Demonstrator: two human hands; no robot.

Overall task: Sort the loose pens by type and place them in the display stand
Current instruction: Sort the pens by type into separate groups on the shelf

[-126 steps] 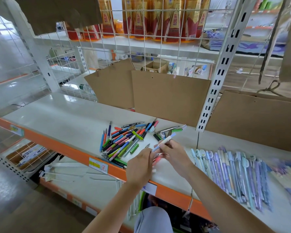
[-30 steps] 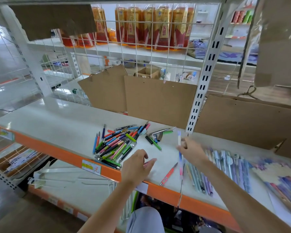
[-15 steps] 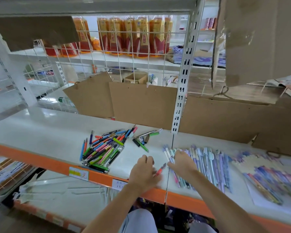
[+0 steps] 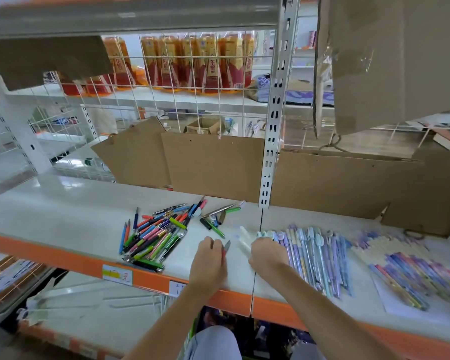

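White shop shelf with orange front edge, cardboard sheets propped at the back; mixed loose pens heaped left of centre; pastel pens laid in a row to the right; left hand curled round a red pen; right hand — fingers bent down over a white pen, blurred, grip unclear.

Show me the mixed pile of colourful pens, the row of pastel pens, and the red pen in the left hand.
Mixed pen pile (image 4: 155,236): head view, middle of the heap.
Pastel pen row (image 4: 315,255): head view, mid-barrels.
Red pen (image 4: 226,248): head view, tip end above the fingers.
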